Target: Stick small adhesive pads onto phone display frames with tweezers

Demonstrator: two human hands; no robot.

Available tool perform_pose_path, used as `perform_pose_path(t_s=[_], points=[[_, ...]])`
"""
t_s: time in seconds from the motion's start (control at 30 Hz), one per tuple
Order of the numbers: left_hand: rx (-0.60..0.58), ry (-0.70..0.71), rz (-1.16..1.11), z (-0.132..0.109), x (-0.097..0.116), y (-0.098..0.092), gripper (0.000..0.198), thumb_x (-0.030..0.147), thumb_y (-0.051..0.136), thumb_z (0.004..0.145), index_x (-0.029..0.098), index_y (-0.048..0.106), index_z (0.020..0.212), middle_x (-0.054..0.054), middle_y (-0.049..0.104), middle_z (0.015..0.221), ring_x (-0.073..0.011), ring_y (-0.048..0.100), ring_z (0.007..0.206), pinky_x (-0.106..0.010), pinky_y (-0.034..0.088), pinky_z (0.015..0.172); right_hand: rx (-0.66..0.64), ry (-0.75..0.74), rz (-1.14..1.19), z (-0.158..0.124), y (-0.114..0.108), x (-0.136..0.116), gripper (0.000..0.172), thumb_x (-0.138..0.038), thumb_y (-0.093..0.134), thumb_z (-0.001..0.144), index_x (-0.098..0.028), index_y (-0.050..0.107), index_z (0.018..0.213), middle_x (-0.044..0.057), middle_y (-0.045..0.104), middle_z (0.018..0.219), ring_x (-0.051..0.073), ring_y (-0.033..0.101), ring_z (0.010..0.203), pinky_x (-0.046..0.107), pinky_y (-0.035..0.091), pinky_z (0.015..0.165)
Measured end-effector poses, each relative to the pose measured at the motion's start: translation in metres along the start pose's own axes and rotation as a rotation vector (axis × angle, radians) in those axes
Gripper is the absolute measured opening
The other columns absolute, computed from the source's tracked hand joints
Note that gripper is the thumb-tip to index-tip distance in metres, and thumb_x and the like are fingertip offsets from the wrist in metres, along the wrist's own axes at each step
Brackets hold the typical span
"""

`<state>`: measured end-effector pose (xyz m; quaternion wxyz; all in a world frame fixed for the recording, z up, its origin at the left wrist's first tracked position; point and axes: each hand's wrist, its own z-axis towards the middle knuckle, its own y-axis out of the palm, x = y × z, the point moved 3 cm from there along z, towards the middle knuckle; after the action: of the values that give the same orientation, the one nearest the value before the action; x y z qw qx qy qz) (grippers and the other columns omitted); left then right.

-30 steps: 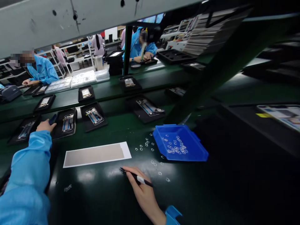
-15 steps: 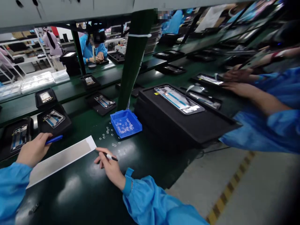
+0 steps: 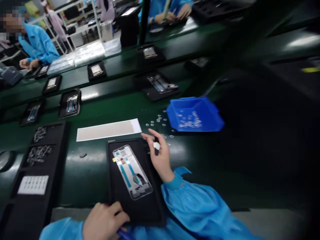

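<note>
Fingers [image 3: 153,132] of the right hand [image 3: 162,161], loosely bent, grip a white-banded black tool [image 3: 156,146], and those of the left hand [image 3: 98,222] curl around a blue tool [image 3: 125,234], with the phone frame [image 3: 132,171] between both sets in its black tray [image 3: 121,198].

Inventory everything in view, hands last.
Bench: one, green, throughout.
Near tray: one, black, front.
Phone frame: one, silvery, in near tray.
Bin: one, blue, right.
Rings: many, whitish, in and beside bin.
Sheet: one, beige, beyond near tray.
Divided tray: one, black, left.
Bits: many, whitish, in divided tray.
Card: one, white, in divided tray.
Round object: one, dark, left edge.
Farther trays: several, black, beyond.
Plastic stacks: several, clear, far left.
Workers: several, blue or pink, background.
Left hand: one, blue sleeve, at near tray, holding blue tool.
Right hand: one, blue sleeve, beside near tray, holding black tool.
</note>
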<state>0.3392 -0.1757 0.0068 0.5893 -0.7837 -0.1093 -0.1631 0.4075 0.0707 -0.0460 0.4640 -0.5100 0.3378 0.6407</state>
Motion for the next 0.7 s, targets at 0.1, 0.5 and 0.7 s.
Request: perform_pose_path(t_s=[0.1,0.5,0.7], points=[[0.288,-0.118,-0.326,0.01,-0.033,-0.015,0.013,0.027,0.066,0.086,0.028,0.069,0.099,0.001,0.072,0.088,-0.0128,0.071,0.074,-0.02,0.055,0.066,-0.085,-0.037,-0.128,-0.007,0.005,0.004,0.029,-0.033,0.054,0.096,-0.019,0.058,0.121,0.011,0.075,0.106,0.022,0.072,0.098,0.039,0.056,0.087],[0.856,-0.668,-0.14,-0.009,-0.167,-0.03,0.015,0.034,0.064,0.088,0.02,0.069,0.091,-0.004,0.07,0.09,-0.0176,0.069,0.08,-0.029,0.056,0.077,-0.612,-0.151,-0.175,-0.011,0.057,-0.051,0.023,-0.023,0.06,0.093,-0.025,0.065,0.115,0.005,0.074,0.109,0.022,0.071,0.098,0.037,0.057,0.085],[0.913,-0.381,-0.115,0.003,-0.12,-0.045,0.008,0.023,0.067,0.088,0.021,0.069,0.095,-0.002,0.071,0.089,-0.0105,0.064,0.065,-0.022,0.054,0.065,-0.884,0.187,0.089,-0.02,0.112,-0.053,0.031,-0.021,0.07,0.083,-0.024,0.061,0.113,0.002,0.074,0.093,0.02,0.072,0.087,0.032,0.055,0.078]])
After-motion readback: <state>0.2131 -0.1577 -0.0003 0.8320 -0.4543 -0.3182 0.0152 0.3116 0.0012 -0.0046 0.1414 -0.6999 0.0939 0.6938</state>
